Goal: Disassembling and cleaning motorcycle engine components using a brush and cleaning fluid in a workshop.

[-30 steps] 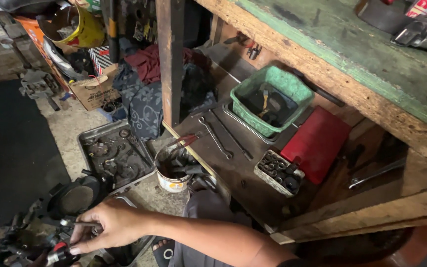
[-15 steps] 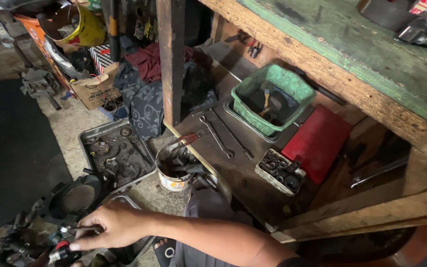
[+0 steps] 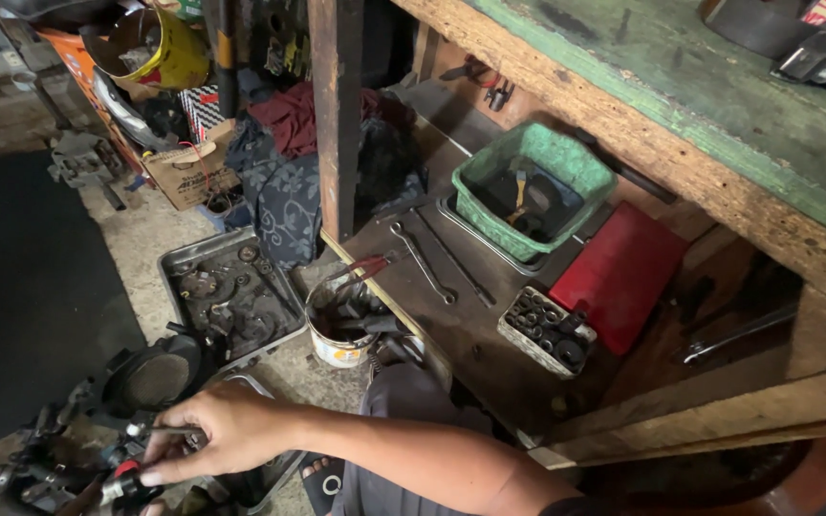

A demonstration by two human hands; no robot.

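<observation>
My right hand [image 3: 210, 435] reaches from the lower right across to a pile of dark, greasy engine parts [image 3: 45, 468] on the floor at the lower left. Its fingers are pinched on a thin metal rod [image 3: 150, 431] that sticks out to the left over the pile. A red-handled tool [image 3: 119, 475] lies just under the fingertips. My left hand is not in view.
A metal tray of small parts [image 3: 231, 291] and a round black cover [image 3: 150, 375] lie on the floor. A tin can holding tools [image 3: 341, 334] stands beside a wooden post [image 3: 336, 115]. The low shelf carries wrenches [image 3: 423, 263], a green basket [image 3: 532, 186], a red case [image 3: 619, 272] and a socket tray [image 3: 547, 330].
The hand stays over the parts pile, and its fingers have shifted slightly on the thin rod. The view has drifted a little.
</observation>
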